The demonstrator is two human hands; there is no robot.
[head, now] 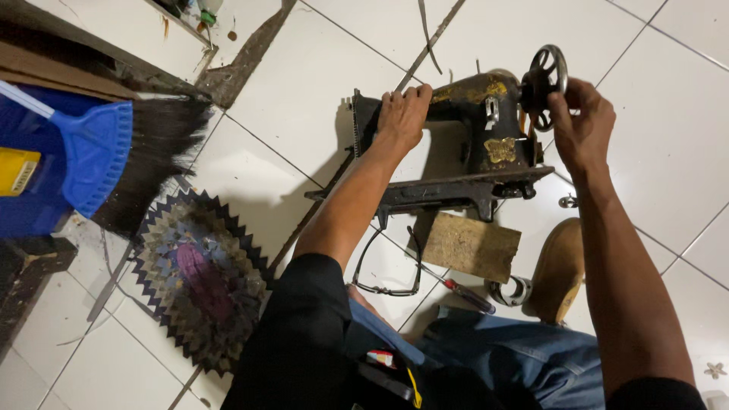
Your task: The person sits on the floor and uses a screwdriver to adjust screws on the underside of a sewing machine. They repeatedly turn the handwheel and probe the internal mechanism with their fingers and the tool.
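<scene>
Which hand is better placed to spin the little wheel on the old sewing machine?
Probably the right hand: its fingers already touch the handwheel at that end of the sewing machine. The left hand rests on top of the machine's other end, away from the wheel.

floor (304, 91): white tile | on it: sewing machine (471, 144), round mat (201, 277), probably eyeglasses (387, 266)

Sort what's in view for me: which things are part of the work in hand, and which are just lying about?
In hand:
- black sewing machine, left hand on its arm
- handwheel, gripped by right hand

Lying about:
- wooden block
- screwdriver
- eyeglasses
- patchwork mat
- blue broom
</scene>
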